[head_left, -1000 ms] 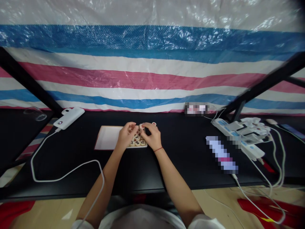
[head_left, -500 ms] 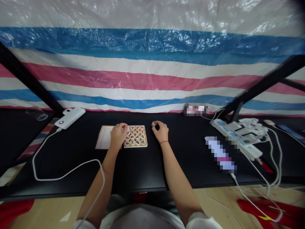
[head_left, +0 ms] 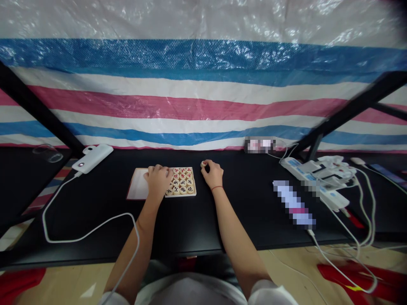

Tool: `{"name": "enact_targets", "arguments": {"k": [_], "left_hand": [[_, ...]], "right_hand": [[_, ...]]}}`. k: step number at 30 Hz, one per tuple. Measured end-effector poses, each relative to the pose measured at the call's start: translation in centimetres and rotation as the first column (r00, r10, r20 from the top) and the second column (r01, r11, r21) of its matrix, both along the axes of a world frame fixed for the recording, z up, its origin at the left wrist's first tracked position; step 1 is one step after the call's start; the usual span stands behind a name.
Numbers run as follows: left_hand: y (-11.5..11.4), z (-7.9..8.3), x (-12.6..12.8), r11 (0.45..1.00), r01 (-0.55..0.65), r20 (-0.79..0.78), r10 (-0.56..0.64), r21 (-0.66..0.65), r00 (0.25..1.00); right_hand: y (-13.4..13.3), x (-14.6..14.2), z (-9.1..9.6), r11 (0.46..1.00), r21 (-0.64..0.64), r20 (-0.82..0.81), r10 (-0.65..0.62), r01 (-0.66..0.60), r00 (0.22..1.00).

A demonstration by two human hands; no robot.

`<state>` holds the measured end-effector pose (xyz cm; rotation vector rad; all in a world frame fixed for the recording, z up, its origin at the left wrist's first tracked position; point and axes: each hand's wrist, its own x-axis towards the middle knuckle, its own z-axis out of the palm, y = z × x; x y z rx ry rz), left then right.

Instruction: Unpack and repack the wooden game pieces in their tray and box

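Observation:
A white box (head_left: 180,195) holds rows of round Chinese chess pieces (head_left: 183,183) with red and black characters. My left hand (head_left: 159,180) lies over the box's left side, fingers bent across the upper left pieces. Its fingertips are partly hidden, so whatever they grip cannot be made out. To the right of the box, my right hand (head_left: 213,174) pinches a single chess piece (head_left: 203,164) between thumb and fingers, at or close to the tabletop. A white-faced lid or card (head_left: 137,184) with a reddish edge lies left of the box, partly under my left hand.
On the black table (head_left: 190,228) are a white power bank (head_left: 93,159) with a looping cable, a blurred-out phone (head_left: 294,205), and a power strip (head_left: 330,197) with plugs and cables. Striped plastic sheeting (head_left: 197,106) hangs behind.
My left hand has shifted slightly right, its fingers now reaching further over the box's upper left pieces. My right hand keeps its pinch on the chess piece in nearly the same place.

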<state>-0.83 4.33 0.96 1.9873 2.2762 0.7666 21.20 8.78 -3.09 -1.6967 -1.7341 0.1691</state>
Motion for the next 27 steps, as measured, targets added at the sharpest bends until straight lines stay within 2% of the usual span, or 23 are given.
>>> {"name": "enact_targets", "arguments": {"k": [2, 4, 7, 11, 15, 17, 20, 23, 27], "left_hand": [[0.1, 0.0, 0.6, 1.000, 0.006, -0.035, -0.005, 0.027, 0.999], [0.0, 0.0, 1.2, 0.999, 0.008, -0.056, -0.006, 0.036, 0.998], [-0.2, 0.2, 1.9, 1.000, 0.005, -0.074, -0.005, 0.000, 0.997], [-0.4, 0.4, 2.2, 0.999, 0.019, -0.064, -0.022, -0.049, 0.998], [-0.3, 0.3, 2.3, 0.998, 0.059, -0.012, -0.059, -0.038, 0.998], [-0.3, 0.5, 2.3, 0.997, 0.076, 0.030, -0.076, -0.018, 0.997], [-0.3, 0.9, 2.4, 0.995, 0.065, 0.126, -0.073, 0.070, 0.989], [-0.6, 1.1, 2.6, 0.981, 0.104, 0.265, -0.145, 0.162, 0.953], [-1.0, 1.0, 3.1, 0.960, 0.196, 0.441, -0.266, 0.199, 0.857]], "right_hand": [[-0.1, 0.0, 0.1, 0.999, 0.033, -0.005, -0.012, 0.012, 1.000], [-0.4, -0.2, 0.4, 0.993, 0.116, -0.038, -0.030, 0.034, 0.999], [-1.3, -1.3, 0.9, 0.975, 0.219, -0.115, 0.060, -0.034, 0.991], [-2.6, -3.5, 1.2, 0.968, 0.153, -0.243, 0.230, -0.197, 0.943], [-2.8, -4.5, 1.0, 0.970, 0.104, -0.287, 0.242, -0.221, 0.927], [-2.7, -4.4, 1.1, 0.974, 0.116, -0.304, 0.221, -0.194, 0.927], [-2.8, -4.0, 1.6, 0.956, 0.223, -0.263, 0.247, -0.190, 0.933], [-3.3, -4.2, 2.1, 0.896, 0.326, -0.158, 0.365, -0.301, 0.917], [-3.8, -4.9, 2.4, 0.864, 0.320, -0.123, 0.443, -0.388, 0.888]]}}
